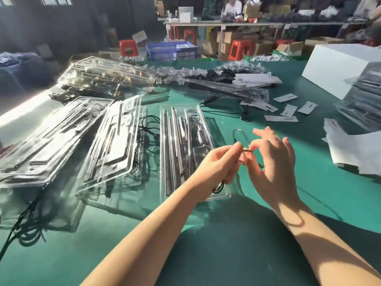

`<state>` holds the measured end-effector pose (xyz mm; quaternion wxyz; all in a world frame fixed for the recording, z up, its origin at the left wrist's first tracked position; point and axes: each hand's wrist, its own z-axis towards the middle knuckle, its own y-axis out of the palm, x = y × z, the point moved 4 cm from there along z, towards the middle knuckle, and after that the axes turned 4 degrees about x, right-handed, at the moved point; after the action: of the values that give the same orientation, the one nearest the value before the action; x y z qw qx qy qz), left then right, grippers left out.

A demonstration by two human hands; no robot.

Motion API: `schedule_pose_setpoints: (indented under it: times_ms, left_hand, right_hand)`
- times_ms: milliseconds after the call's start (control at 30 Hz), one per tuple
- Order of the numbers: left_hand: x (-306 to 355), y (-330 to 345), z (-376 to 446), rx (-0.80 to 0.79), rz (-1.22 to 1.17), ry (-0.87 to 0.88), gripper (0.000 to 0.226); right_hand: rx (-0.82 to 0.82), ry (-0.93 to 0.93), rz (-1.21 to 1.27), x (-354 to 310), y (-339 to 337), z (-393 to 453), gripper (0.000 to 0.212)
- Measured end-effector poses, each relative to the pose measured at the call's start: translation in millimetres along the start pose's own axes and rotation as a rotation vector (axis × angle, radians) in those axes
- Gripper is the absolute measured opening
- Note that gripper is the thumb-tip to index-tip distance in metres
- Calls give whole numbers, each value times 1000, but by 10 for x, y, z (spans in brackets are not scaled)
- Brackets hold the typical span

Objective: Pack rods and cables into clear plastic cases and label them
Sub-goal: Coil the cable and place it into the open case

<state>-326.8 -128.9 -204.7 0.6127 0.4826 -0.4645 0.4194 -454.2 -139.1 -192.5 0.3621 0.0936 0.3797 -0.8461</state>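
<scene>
Head view of a packing bench covered in green matting (268,182). Both bare forearms reach in from the lower edge and meet above the mat, just right of an open clear plastic case (185,149).

The left hand (216,164) has its fingers curled and pinches a thin dark cable (246,150) between thumb and fingertips; a further dark length of it shows below the heel of this hand. The right hand (270,162) pinches the same cable from the opposite side with thumb and forefinger, its other fingers spread and raised. Between and above the two pinches the cable rises in a narrow loop. It is slender, black and glossy; its ends cannot be made out.

The case lies lengthwise away from the viewer. It is transparent, with moulded channels: several long, straight, grey metallic rods (172,149) lie side by side along its left half, and smaller fittings and wire occupy the right half.

To the left, further clear cases (115,145) lie tilted and overlapping, with loose black cables (148,129) beneath them. A larger heap of cases (103,79) sits at the far left of the bench. White paper labels (288,111) are scattered to the right, near a white box (338,69). A blue crate (171,51) and red stools (239,49) stand beyond the bench.
</scene>
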Motion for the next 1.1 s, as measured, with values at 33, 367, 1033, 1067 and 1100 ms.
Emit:
schedule_pose_setpoints:
  times_ms: [33,367,1033,1067,1100]
  left_hand:
    - [-5,-25,8,32,-22,25,28]
    - [-52,-162,93,309,-319,-55,23]
    - [3,-108,37,280,66,15,25]
    - [21,-89,21,253,215,52,21]
    - [40,-59,7,201,336,93,17]
  right_hand:
    - [7,8,18,25,-15,-17,26]
    - [-109,32,250,-155,51,-156,16]
    - [-460,585,881,365,-171,-27,29]
    - [-466,595,946,329,-169,-33,36]
    - [-469,599,1006,305,-156,-34,36]
